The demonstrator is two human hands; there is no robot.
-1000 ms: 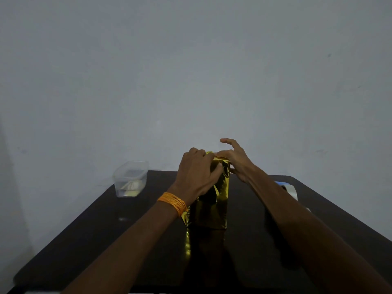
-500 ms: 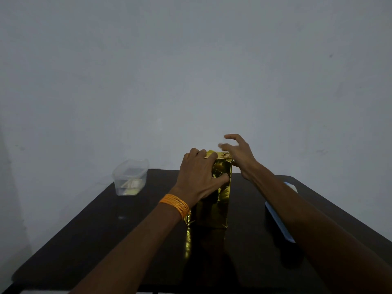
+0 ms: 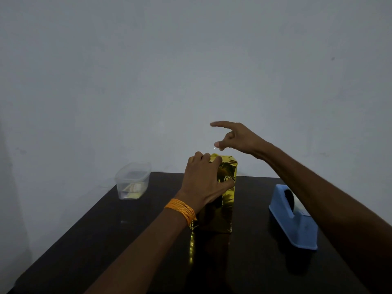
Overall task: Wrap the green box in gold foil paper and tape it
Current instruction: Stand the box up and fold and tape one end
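Observation:
The box [image 3: 224, 200] stands upright at the middle of the dark table [image 3: 106, 240], fully covered in gold foil, so no green shows. My left hand [image 3: 203, 183], with an orange band at the wrist, grips the box's top end, fingers curled over the top edge and thumb on the near face. My right hand [image 3: 235, 136] hovers a little above and right of the top, touching nothing, index finger stretched left and thumb out. A tiny pale glint shows at the thumb tip; I cannot tell what it is.
A blue tape dispenser [image 3: 294, 221] sits on the table right of the box, under my right forearm. A clear plastic tub [image 3: 132, 181] with something pale inside stands at the back left corner. A plain wall rises behind the table.
My right hand has lifted off the box's top and now hangs above it. My left hand keeps its grip on the top. The dispenser has come into view.

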